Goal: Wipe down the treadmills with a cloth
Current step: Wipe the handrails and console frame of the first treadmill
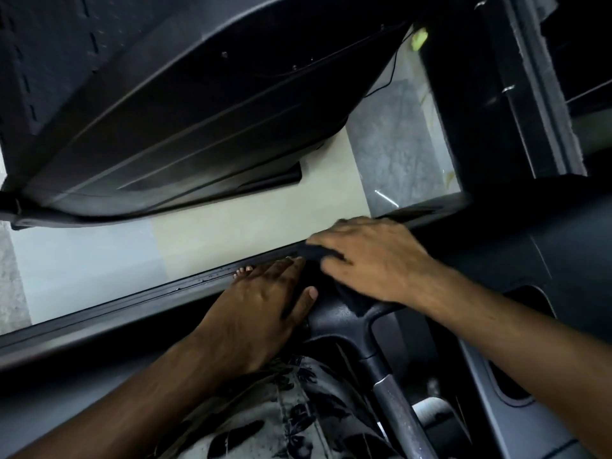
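— Looking down, how do we hold our hands?

— We stretch our right hand forward, palm down, on the dark edge of the treadmill. Its grip is closed on the dark cloth, which is bunched under the palm and shows between thumb and forefinger. Motion blurs the fingers.

— And the other?

— Our left hand lies flat just beside it, fingers straight and together, thumb out, its grip holding nothing. The fingertips reach the treadmill's side rail.

— What do we see round us?

— A pale tiled floor runs between this machine and a second treadmill at upper left. A grey handlebar crosses below our right forearm, and a leaf-patterned garment shows between our arms.
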